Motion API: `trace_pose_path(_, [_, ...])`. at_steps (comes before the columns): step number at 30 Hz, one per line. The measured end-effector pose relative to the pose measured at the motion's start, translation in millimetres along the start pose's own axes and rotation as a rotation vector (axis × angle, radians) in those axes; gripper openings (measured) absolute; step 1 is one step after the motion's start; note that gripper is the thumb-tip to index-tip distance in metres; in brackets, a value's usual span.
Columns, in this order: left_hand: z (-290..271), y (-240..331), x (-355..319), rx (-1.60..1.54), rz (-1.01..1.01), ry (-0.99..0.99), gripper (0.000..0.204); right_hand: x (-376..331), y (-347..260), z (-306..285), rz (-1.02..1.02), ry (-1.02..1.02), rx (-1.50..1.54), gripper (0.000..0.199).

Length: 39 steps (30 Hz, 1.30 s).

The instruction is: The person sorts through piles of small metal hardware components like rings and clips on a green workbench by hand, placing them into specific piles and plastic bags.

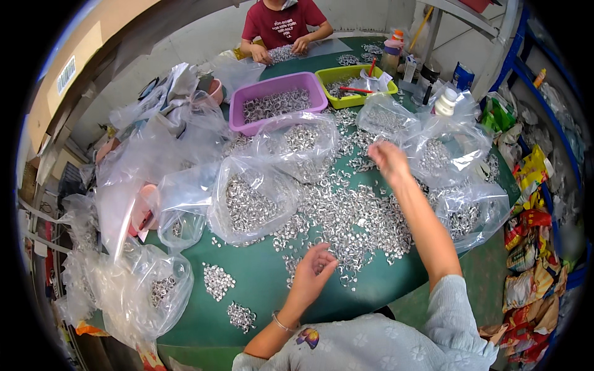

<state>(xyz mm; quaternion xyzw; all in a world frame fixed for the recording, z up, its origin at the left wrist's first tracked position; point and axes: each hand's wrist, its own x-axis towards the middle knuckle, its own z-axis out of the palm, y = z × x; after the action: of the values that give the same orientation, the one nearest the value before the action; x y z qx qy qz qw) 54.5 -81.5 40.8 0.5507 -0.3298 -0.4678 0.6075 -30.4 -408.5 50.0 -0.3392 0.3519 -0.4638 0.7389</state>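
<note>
A wide heap of small curved silver metal pieces is spread over the green table. At its near edge my left hand is curled, thumb toward the fingers; what lies inside the curl is too small to name. Farther off, my right hand hangs over the far right of the heap, fingers drawn together, their tips partly hidden. Clear plastic bags of similar pieces stand around the heap: one bag to the left, another just right of my right hand. Two small piles lie left of my left hand.
A purple bin and a lime-green bin hold more metal pieces at the back. Across the table a person in a red shirt handles another pile. A white bottle stands at the back right; packed shelves line the right.
</note>
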Motion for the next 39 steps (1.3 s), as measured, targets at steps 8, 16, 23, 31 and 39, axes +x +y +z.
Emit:
trace_pose_path(8, [-12.5,2.8,19.0,0.275,0.075,0.033,0.037,172.8,-50.7,-61.0,-0.468,0.752,-0.211,0.027])
trace_pose_path(16, [-39.8,-4.4,84.7,0.905,0.503,0.122,0.052,64.6,-34.2,21.5,-0.446,0.314,-0.843,0.052])
trace_pose_path(23, [-45.5,34.3,135.2,1.153,0.520,0.303,0.077,-34.1,36.9,49.8,-0.591,-0.546,-1.177,0.124])
trace_pose_path(31, [-81.4,22.6,143.8,1.623,0.525,0.367,0.083,11.4,76.0,108.9,-0.923,-0.301,-1.062,0.021])
trace_pose_path(39, [-115.8,31.0,137.3,1.393,0.607,0.353,0.058,53.6,46.8,134.3,-1.037,0.031,-0.915,0.015])
